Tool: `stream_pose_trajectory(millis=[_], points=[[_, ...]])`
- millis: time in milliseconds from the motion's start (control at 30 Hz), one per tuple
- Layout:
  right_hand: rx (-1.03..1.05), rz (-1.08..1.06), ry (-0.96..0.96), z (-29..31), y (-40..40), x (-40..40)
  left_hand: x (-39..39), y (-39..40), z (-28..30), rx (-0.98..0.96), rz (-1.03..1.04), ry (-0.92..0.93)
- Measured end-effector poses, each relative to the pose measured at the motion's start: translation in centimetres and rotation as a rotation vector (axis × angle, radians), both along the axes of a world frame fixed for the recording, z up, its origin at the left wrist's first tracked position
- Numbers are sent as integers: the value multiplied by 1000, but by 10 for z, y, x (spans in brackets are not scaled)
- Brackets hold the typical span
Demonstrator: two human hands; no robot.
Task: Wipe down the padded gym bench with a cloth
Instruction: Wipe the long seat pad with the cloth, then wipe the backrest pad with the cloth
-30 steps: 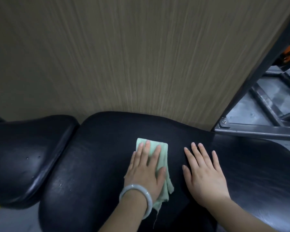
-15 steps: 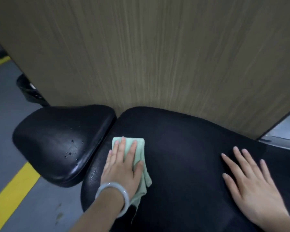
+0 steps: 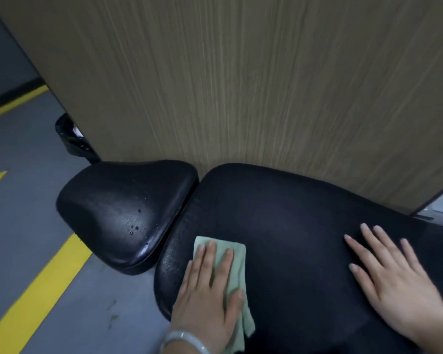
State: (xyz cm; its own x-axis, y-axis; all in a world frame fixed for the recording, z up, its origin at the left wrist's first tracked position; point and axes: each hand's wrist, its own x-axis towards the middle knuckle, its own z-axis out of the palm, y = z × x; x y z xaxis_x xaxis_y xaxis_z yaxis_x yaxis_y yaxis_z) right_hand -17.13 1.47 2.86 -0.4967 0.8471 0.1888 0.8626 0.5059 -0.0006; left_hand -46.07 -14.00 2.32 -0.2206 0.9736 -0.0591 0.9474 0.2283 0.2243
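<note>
dim indoor light, soft sheen on the black bench pad (image 3: 128,213), wide-angle bending at edges, slight blur

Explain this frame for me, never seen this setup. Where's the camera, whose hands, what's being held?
There is no machine here: a person wears a wide-angle camera on the head, looking forward and down at their own two hands. The left hand, with a pale bracelet on the wrist, presses a folded green cloth flat against the long black pad of a gym bench. The right hand rests flat and bare on the same pad. The smaller pad to the left carries water droplets. Behind stands a wood-grain panel; the grey floor has yellow lines.
</note>
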Motion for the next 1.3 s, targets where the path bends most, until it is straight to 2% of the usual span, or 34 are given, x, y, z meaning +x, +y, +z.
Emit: stream_pose_trajectory(millis=[67,200,433,533,733,967,1100,1200,1300], points=[[26,69,-43,-1,1,0,-4,-6,-3,42,-42,22],[21,157,-91,-2,7,1,-1,17,-3,-1,-42,20],[-33,156,-90,-1,9,0,20,93,14,3,37,-6],[-49,140,-83,1,7,-1,31,86,12,-23,48,-9],[-80,148,-67,-1,6,0,64,34,-3,-12,-149,4],[-124,160,-49,-2,8,1,73,94,7,34,-105,-78],[-122,129,-107,-1,7,0,84,128,8,62,-48,-47],[-126,102,-141,10,2,-4,87,121,8,47,-17,-88],[-50,111,-15,25,-9,-33,84,102,3,165,-58,-102]])
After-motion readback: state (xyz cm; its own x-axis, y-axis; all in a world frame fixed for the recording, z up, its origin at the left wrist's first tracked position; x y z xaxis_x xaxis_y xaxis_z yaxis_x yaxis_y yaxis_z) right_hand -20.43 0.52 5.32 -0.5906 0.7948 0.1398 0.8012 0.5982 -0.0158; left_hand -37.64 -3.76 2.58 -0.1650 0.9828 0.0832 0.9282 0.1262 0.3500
